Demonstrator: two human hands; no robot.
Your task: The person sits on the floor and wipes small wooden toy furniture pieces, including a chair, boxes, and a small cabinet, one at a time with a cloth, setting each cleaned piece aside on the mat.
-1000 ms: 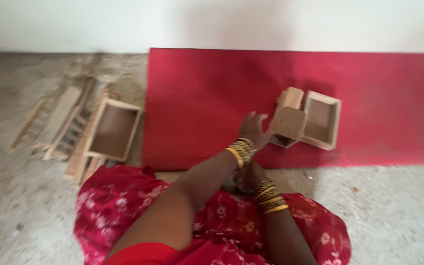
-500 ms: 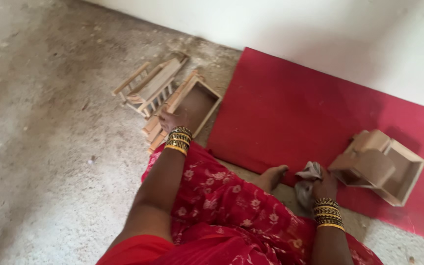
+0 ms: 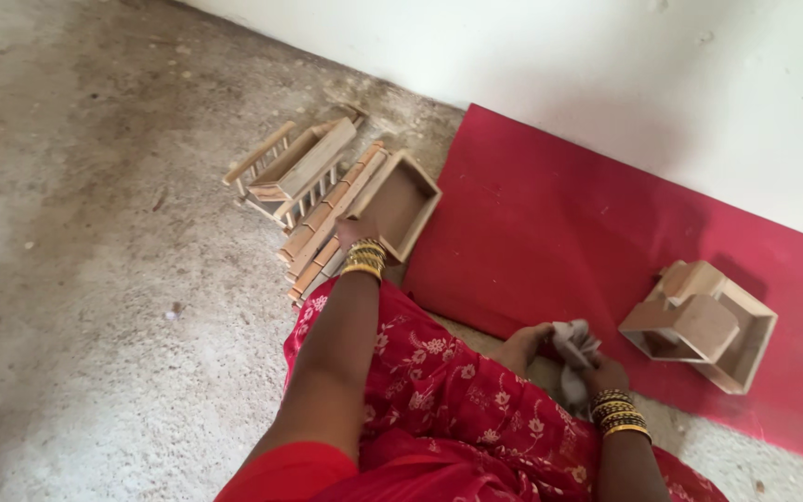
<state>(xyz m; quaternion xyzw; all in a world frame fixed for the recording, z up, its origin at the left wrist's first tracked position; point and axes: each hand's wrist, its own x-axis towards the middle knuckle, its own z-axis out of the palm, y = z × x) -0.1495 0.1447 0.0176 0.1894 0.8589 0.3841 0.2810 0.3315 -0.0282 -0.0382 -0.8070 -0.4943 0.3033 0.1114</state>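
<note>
Lighting: we note soft, even daylight, bright overall, source not visible. Shadows: faint, short, beneath the wooden boxes [image 3: 699, 325] on the red mat [image 3: 550, 232] and under the wooden frames [image 3: 327, 195]. Glare: we find the white wall [image 3: 652, 84] slightly washed out. Focus: we record mild softness throughout; floor [image 3: 95, 279] grain readable. Tilted view.

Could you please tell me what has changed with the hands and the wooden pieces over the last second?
The left hand left the boxes on the red mat and reached left to the open wooden box by the stacked frames. The right hand stayed low, gripping the grey cloth. The boxes did not move.
</note>
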